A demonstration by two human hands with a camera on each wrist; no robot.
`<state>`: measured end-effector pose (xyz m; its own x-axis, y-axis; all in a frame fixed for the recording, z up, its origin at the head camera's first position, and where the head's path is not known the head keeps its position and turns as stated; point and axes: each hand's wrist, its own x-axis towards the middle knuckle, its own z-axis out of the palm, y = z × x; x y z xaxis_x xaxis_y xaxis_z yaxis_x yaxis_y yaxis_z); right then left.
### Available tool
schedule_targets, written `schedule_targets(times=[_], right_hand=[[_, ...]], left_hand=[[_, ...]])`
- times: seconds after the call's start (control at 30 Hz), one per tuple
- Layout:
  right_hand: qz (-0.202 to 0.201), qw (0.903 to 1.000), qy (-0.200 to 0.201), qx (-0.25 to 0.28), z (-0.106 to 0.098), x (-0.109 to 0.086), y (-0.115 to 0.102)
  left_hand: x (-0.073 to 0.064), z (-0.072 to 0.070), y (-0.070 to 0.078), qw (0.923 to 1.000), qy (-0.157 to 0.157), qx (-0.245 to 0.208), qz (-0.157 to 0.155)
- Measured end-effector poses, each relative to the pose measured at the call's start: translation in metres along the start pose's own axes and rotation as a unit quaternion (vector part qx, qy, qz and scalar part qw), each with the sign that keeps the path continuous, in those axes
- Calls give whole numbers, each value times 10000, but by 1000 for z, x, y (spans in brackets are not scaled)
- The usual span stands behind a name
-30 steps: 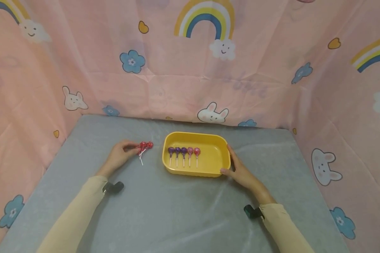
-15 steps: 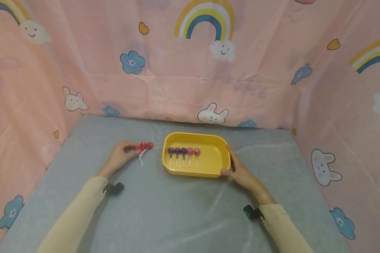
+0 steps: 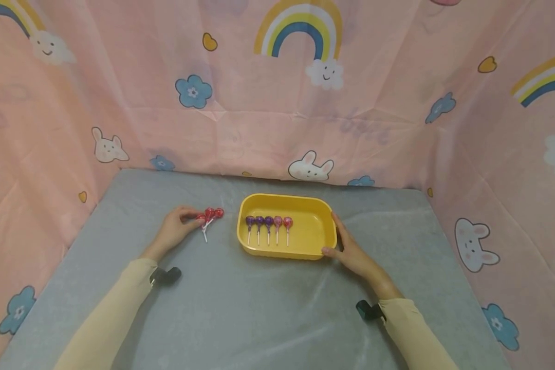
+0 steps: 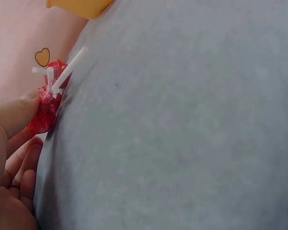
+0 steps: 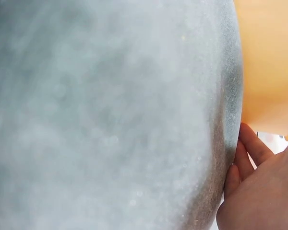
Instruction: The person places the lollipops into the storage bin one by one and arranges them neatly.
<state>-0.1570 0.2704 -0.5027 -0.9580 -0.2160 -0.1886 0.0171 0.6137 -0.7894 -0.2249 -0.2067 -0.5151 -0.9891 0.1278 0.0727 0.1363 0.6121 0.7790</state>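
Note:
In the head view my left hand (image 3: 178,226) is left of the yellow tray, pinching a red lollipop between thumb and fingers. Two more red lollipops (image 3: 214,213) lie right against it, their white sticks crossing. The left wrist view shows the thumb pressed on the red wrapper (image 4: 44,115), the sticks bunched above. My right hand (image 3: 353,252) holds the right end of the yellow tray (image 3: 312,241), thumb at the front corner and fingers along the outer side. Inside the tray, purple lollipops (image 3: 259,221) and pink lollipops (image 3: 288,222) stand in a neat side-by-side row, sticks toward me.
A grey cloth (image 3: 259,308) covers the table. Pink printed curtains (image 3: 240,128) with rainbows and rabbits hang behind it and at both sides. Each wrist carries a small dark camera, one on the left (image 3: 166,275) and one on the right (image 3: 369,310).
The red lollipops by my left hand have shifted slightly, and their sticks have swung closer together. My right hand and the tray stay in place.

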Motion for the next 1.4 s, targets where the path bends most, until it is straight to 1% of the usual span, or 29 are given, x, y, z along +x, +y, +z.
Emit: schedule_targets(times=[0.13, 0.27, 0.5, 0.73, 0.93, 1.17, 1.27, 1.4], right_hand=[[6, 10000, -8, -31, 0, -1, 0], [62, 9999, 2, -84, 0, -1, 0], [-8, 10000, 10, -29, 0, 0, 1], [30, 10000, 2, -79, 1, 0, 2], [-87, 10000, 33, 36, 1, 1, 2], [-46, 10000, 6, -17, 1, 0, 2], [-56, 10000, 3, -5, 1, 1, 2], [-60, 10000, 15, 9, 1, 1, 2]], left_hand=[[-1, -1, 1, 10000, 2, -22, -53], [-1, -1, 2, 9999, 73, -58, -83], [-3, -3, 6, 9986, 403, -263, -199], [-3, -5, 10, 9976, 524, -314, -336], [0, -6, 15, 9964, 661, -462, -267], [2, -5, 20, 9958, 701, -529, -244], [3, -5, 23, 9954, 746, -559, -208], [4, -6, 27, 9956, 716, -584, -128]])
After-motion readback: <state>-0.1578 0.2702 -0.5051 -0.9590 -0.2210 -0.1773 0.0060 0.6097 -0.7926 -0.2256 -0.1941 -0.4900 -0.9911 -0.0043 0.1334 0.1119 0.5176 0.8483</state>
